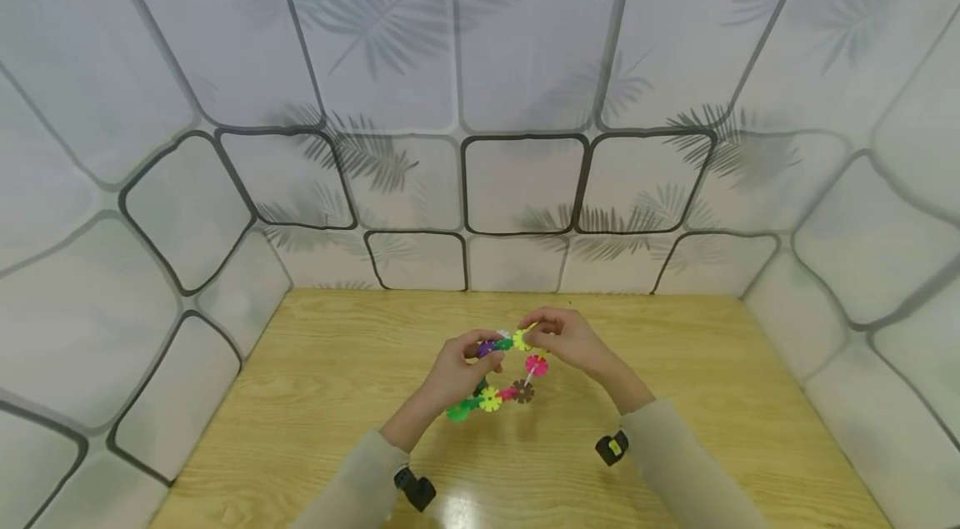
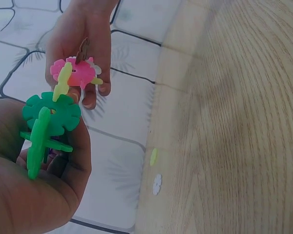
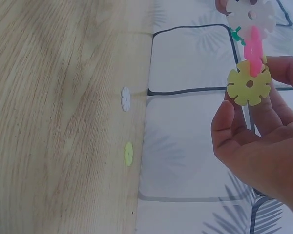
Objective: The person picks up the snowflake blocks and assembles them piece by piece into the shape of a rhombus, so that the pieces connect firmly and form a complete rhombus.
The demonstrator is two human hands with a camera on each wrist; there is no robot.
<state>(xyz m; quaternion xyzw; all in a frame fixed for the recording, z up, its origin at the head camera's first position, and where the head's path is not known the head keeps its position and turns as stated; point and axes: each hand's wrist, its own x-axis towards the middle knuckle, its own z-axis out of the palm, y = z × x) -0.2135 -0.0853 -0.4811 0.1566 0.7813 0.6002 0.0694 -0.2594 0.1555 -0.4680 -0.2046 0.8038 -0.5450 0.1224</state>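
A chain of linked, notched plastic snowflake discs hangs between both hands, bending in a loop above the table. My left hand (image 1: 455, 371) pinches a purple disc (image 1: 487, 348) of the chain with thumb and fingers. Opposite it, my right hand (image 1: 570, 339) pinches the chain at a yellow disc (image 1: 521, 339). Lower in the loop are a green disc (image 1: 457, 412), another yellow disc (image 1: 491, 400), a brown disc (image 1: 522, 391) and a pink disc (image 1: 536, 365). In the left wrist view a dark green disc (image 2: 52, 114) partly covers the left fingers.
On the wooden table (image 1: 337, 396) lie a loose white disc (image 3: 125, 99) and a loose yellow disc (image 3: 128, 153), near the table's far edge. A patterned cloth wall (image 1: 517, 179) rises behind and on both sides of the table.
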